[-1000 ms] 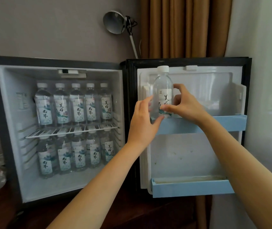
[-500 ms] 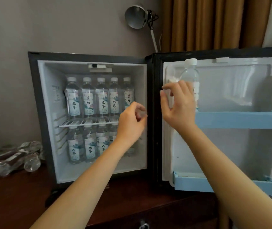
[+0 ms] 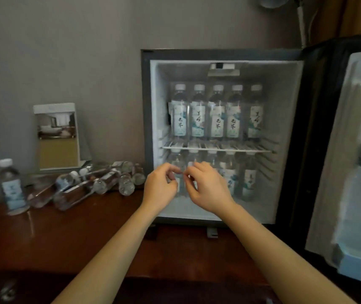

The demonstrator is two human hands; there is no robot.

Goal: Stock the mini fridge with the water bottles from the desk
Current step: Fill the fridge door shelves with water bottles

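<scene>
Head view: both hands, left (image 3: 160, 187) and right (image 3: 208, 189), empty with fingers curled, block the fridge's (image 3: 284, 139) lower bottles (image 3: 248, 183); loose bottles (image 3: 91, 185) lie far left on the desk (image 3: 65, 242).

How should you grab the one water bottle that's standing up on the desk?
Grip the upright bottle around its labelled middle, coming from its right side with the left hand. It stands apart at the left end of the desk, so its body is clear, though the lying bottles are close by.
</scene>
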